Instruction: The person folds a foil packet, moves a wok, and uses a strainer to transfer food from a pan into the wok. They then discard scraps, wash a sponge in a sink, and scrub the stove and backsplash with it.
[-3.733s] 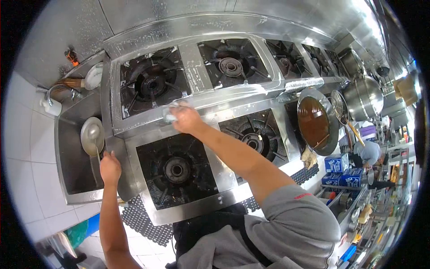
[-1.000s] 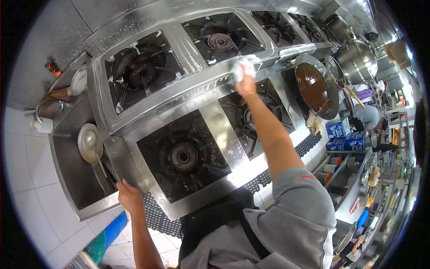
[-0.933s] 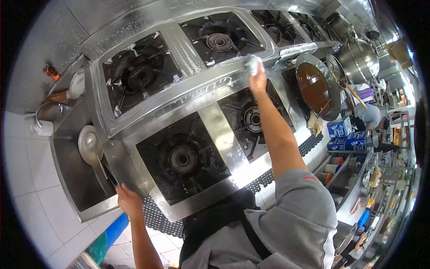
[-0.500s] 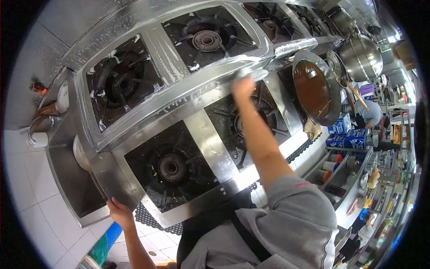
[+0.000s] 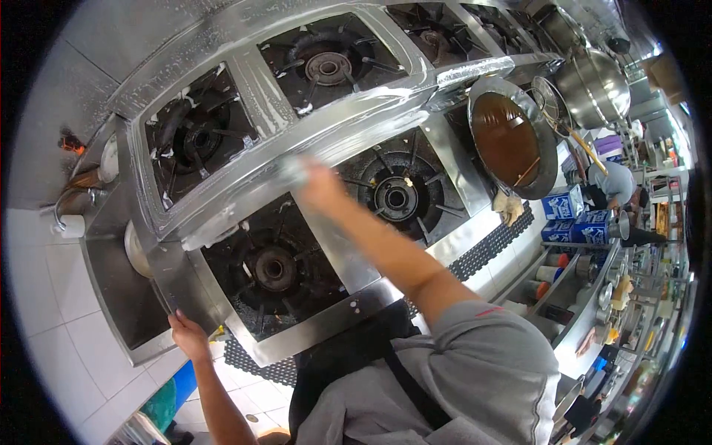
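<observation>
My right hand (image 5: pixel 320 187) is closed round a pale, motion-blurred scrubbing pad (image 5: pixel 291 170), pressed on the steel ledge between the two rows of burners. White suds (image 5: pixel 393 132) streak that ledge. Below the hand lie a front burner (image 5: pixel 274 268) and, to its right, another front burner (image 5: pixel 397 196). Suds also mark the frame round the rear left burner (image 5: pixel 200 141). My left hand (image 5: pixel 190 335) has its fingers wrapped over the stove's front left edge (image 5: pixel 182 293), beside the sink.
A wok of brown liquid (image 5: pixel 506 141) sits at the right, near a strainer (image 5: pixel 547 100) and a large steel pot (image 5: pixel 593 89). The sink (image 5: pixel 122 297) is at the left. A person (image 5: pixel 612 184) bends near blue cans (image 5: pixel 591 226) at the far right.
My right hand and the pad have swept left along the ledge, and fresh suds now cover it. My left hand stays at the edge. The view has shifted slightly.
</observation>
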Tool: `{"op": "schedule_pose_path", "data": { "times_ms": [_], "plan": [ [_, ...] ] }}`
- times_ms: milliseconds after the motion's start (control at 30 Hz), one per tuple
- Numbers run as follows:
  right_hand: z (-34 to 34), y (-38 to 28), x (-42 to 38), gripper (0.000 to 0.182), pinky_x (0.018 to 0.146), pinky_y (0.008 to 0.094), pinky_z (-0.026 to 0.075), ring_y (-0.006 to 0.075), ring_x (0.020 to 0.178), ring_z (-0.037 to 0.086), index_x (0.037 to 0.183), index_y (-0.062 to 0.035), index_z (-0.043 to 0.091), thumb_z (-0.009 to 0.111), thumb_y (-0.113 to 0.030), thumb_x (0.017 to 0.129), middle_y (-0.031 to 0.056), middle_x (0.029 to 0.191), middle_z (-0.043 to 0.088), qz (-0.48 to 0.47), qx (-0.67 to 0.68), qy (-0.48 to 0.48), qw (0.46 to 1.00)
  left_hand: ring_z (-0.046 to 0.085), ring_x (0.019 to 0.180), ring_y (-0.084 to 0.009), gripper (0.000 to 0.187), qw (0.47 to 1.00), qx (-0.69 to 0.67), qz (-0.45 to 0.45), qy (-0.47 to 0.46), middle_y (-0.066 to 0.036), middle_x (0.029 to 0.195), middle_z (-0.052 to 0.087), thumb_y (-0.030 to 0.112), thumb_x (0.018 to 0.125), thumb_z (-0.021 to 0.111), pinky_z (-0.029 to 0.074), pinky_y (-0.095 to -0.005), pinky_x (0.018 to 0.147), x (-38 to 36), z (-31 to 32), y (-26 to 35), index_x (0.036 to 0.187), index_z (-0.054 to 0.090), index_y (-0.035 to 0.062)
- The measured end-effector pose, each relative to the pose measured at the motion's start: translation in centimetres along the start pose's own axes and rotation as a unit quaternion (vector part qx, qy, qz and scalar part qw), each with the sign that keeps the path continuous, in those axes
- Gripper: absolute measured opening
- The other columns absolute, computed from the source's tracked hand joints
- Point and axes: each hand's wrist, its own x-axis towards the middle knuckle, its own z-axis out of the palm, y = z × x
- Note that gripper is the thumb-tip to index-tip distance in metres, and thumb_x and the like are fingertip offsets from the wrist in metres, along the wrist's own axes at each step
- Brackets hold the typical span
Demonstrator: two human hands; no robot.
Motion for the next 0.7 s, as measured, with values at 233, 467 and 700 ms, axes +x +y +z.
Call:
{"op": "schedule_pose_path", "data": {
  "times_ms": [233, 467, 700],
  "plan": [
    [-25.7, 13.3, 6.5, 0.031, 0.085, 0.0478, 0.052, 0.0392, 0.097, 0.065, 0.111, 0.0003, 0.064, 0.061, -0.024, 0.091, 0.0251, 0.106, 0.065, 0.002, -0.431, 0.135, 0.892, 0.057, 0.064, -0.0489, 0.026, 0.999, -0.002, 0.017, 0.033, -0.029, 0.068, 0.058, 0.019, 0.102, 0.048, 0.038, -0.0536, 0.053, 0.1, 0.1, 0.0, 0.086, 0.051, -0.0008],
    [-18.3, 12.0, 1.9, 0.037, 0.079, 0.0447, 0.055, 0.0332, 0.088, 0.069, 0.110, -0.0135, 0.070, 0.062, -0.007, 0.074, 0.0154, 0.098, 0.071, 0.054, -0.504, -0.105, 0.856, 0.057, 0.063, -0.0483, 0.027, 0.999, 0.027, 0.025, 0.039, -0.028, 0.068, 0.057, 0.019, 0.103, 0.048, 0.039, -0.0514, 0.052, 0.1, 0.4, -0.5, 0.084, 0.050, -0.0003],
    [-24.0, 5.9, 0.2, 0.034, 0.089, 0.0464, 0.052, 0.0371, 0.101, 0.065, 0.115, -0.0090, 0.065, 0.062, -0.005, 0.081, 0.0194, 0.106, 0.068, 0.134, -0.430, -0.025, 0.893, 0.055, 0.062, -0.0484, 0.028, 0.999, 0.000, 0.022, 0.033, -0.028, 0.067, 0.056, 0.021, 0.103, 0.048, 0.038, -0.0511, 0.052, -0.2, 0.3, -0.7, 0.085, 0.050, -0.0005]
  ]
}}
